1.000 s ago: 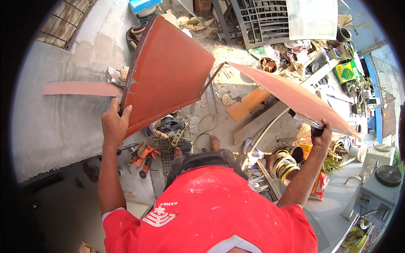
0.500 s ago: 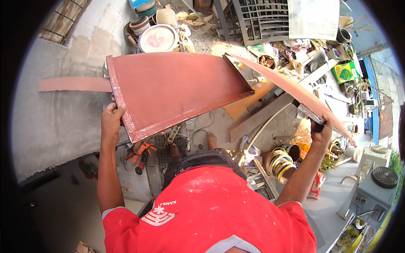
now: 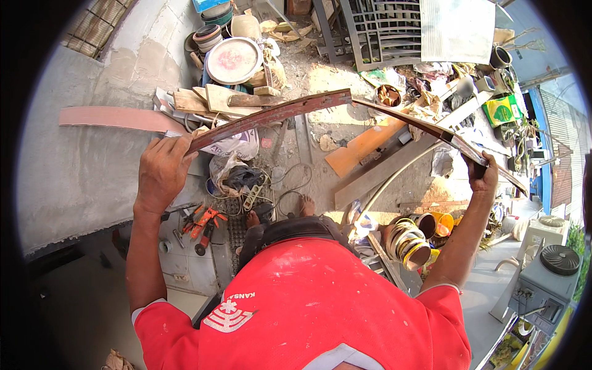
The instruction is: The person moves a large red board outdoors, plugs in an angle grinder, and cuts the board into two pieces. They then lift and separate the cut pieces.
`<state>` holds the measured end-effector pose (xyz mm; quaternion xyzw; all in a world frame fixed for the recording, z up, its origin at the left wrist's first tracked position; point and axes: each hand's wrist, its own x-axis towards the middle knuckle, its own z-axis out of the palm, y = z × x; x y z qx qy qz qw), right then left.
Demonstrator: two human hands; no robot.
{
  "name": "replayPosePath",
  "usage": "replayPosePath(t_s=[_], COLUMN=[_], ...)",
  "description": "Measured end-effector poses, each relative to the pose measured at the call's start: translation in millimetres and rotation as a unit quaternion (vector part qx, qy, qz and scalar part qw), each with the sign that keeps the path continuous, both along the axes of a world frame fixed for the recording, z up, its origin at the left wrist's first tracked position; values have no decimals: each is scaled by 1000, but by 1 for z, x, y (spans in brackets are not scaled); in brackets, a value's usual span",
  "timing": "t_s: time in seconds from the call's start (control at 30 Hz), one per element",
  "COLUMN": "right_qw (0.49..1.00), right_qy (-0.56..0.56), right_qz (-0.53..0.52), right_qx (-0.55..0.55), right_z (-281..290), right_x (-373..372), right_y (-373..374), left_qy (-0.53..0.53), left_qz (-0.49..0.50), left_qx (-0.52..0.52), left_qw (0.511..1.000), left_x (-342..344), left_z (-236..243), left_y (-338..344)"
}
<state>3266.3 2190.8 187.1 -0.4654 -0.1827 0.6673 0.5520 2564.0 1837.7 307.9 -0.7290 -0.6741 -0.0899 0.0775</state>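
Note:
My left hand [image 3: 164, 172] is closed on the near-left end of a reddish-brown curved panel [image 3: 277, 117], now seen nearly edge-on with scuffed paint along its rim. A second curved panel [image 3: 425, 125], also edge-on, slopes down to the right, and my right hand [image 3: 482, 172] grips its lower edge. In the picture the two panels come together at a peak in front of me; whether they are joined there cannot be made out. Beyond my left hand, a flat pinkish strip [image 3: 117, 118] sticks out to the left, its near end hidden behind that hand.
Wooden boards [image 3: 225, 98] and a round-lidded bucket [image 3: 234, 60] stand behind the left panel. An orange board [image 3: 364, 148] lies on the littered ground. Power tools [image 3: 203, 225], cables and a socket strip [image 3: 251, 196] lie near my feet. Tape rolls [image 3: 410, 243] and outdoor units [image 3: 542, 277] are at right.
Both panels have tipped from showing a broad face to nearly edge-on. My left hand has risen slightly, uncovering boards and bags behind. My right hand has shifted slightly right and up.

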Motion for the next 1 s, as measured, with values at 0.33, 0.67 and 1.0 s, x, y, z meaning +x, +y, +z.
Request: replayPosePath(t_s=[0.33,0.67,1.0], right_qw=[995,978,977], right_qy=[-100,-186,-180], right_qz=[-9,9,-24], right_qx=[-20,-99,-114], right_z=[20,24,9], right_x=[61,100,107], right_y=[-12,-124,-137], left_qy=[-123,83,23], left_qz=[111,-314,-2], left_qx=[54,14,-46], left_qw=[985,946,999], left_x=[-2,85,105], left_z=[49,94,86], left_y=[34,184,195])
